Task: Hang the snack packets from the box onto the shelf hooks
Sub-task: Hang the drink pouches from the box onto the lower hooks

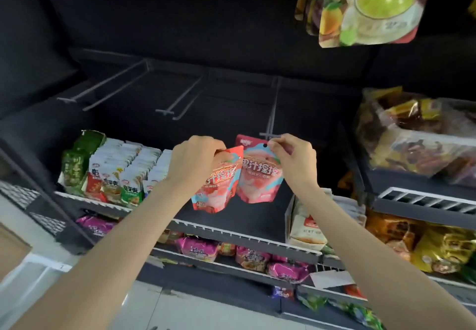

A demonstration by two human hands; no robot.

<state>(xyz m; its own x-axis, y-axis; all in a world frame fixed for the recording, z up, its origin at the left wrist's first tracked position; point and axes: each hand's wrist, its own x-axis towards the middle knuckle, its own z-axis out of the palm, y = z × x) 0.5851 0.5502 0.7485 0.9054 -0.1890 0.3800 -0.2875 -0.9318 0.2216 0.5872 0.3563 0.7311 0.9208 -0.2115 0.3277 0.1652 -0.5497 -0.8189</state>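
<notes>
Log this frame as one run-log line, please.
phase: hanging | left hand: holds pink packet | right hand: pinches second packet top at hook | not yet threaded

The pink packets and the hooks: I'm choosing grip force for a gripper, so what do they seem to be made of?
The pink packets look like thin glossy plastic film: printed faces with sheen, crinkled edges, a punched hang hole at the top. The hooks look like rigid metal wire with a matte grey coating, thin and straight; the metal is a guess. The left hand and right hand each pinch a packet's top.
</notes>
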